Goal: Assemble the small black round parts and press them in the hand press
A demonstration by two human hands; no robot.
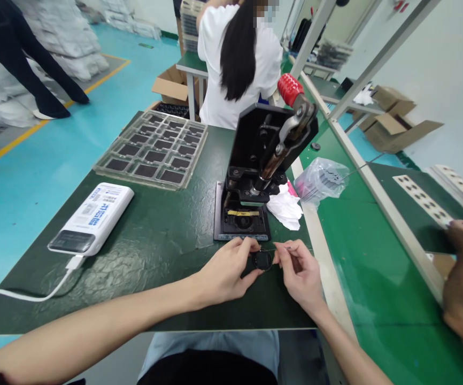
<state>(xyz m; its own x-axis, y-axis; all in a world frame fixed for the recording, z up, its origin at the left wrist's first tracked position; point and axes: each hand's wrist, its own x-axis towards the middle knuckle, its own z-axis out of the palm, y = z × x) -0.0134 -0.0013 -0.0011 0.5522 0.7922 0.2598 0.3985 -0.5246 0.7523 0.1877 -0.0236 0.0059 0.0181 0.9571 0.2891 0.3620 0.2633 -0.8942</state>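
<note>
Left hand [227, 270]: grasping round black part [262, 260] | Right hand [301, 270]: pinching at its rim

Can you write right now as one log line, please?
left hand: holding small dark part | right hand: fingertips beside it | ahead: black press, red grip | left side: compartment tray, white device with cable

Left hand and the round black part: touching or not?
Touching. The head view shows the left hand's thumb and a finger on opposite edges of the round black part.
</note>
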